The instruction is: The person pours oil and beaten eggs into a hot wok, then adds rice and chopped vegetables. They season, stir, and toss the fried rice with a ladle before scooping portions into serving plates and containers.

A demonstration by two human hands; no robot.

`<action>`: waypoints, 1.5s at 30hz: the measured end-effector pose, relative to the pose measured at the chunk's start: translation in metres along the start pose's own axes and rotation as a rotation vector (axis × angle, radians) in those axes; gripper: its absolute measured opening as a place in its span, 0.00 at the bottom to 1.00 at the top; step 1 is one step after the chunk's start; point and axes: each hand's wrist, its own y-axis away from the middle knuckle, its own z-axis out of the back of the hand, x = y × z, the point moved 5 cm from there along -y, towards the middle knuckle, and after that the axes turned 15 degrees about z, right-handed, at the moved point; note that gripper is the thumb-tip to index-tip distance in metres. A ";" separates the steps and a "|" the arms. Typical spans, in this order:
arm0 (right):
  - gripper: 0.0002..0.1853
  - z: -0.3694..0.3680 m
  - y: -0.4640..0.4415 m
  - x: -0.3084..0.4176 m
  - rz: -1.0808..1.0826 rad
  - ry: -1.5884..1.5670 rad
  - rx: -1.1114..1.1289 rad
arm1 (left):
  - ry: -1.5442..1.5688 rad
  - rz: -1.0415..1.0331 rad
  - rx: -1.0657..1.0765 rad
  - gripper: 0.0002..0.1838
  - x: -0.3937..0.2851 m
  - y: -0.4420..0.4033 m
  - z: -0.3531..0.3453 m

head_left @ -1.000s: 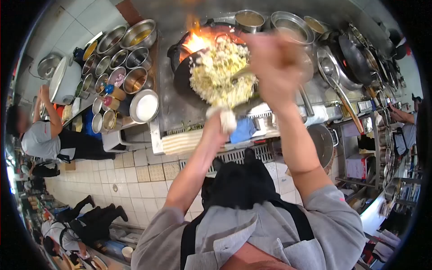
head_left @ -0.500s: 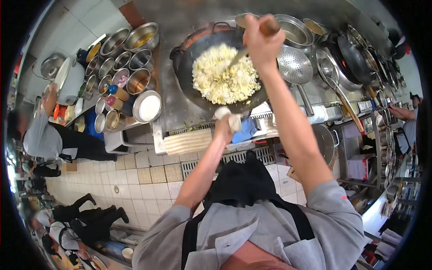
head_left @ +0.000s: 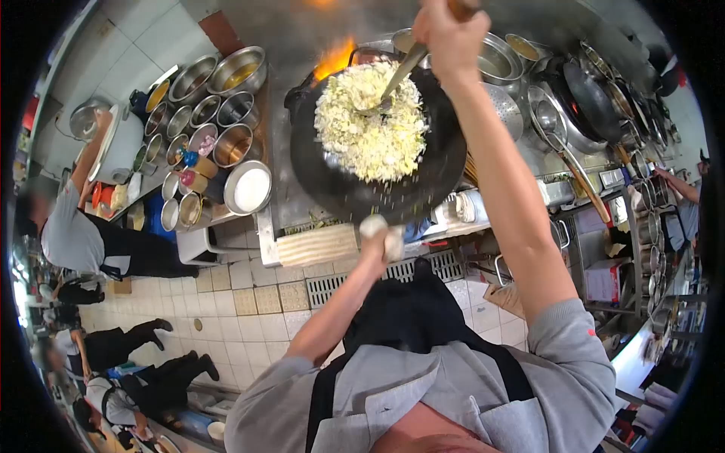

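Observation:
A big black wok (head_left: 325, 189) is tilted over the stove, its near side towards me. Chopped pale yellow and white food (head_left: 370, 143) is heaped in it, and loose bits are in the air over the near side. My left hand (head_left: 371, 253) is closed around a folded pale cloth (head_left: 384, 232) at the wok's near edge; the grip beneath the cloth is hidden. My right hand (head_left: 453, 45) is closed on the wooden handle of a metal ladle (head_left: 404, 72), whose head dips into the food.
Flames (head_left: 336, 59) rise behind the wok's far left rim. Metal bowls (head_left: 238, 69) and a bowl of white stuff (head_left: 248, 187) crowd the left. A perforated strainer (head_left: 504, 109) lies right of the wok. Co-workers (head_left: 79, 234) stand at the left and far right.
The wok has tipped and come nearer me, and the food has shifted to its far side. My right hand with the ladle has moved up and away. Flames have appeared behind the wok.

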 end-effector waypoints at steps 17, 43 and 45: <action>0.18 0.023 -0.018 0.085 -0.034 -0.251 0.025 | -0.023 0.087 0.184 0.09 -0.030 0.067 -0.015; 0.20 0.000 0.006 -0.042 -0.106 0.083 0.072 | -0.127 -0.285 0.005 0.21 -0.130 -0.022 -0.011; 0.21 0.028 0.010 -0.033 -0.122 -0.142 0.081 | -0.243 -0.435 -0.226 0.27 -0.113 -0.004 0.034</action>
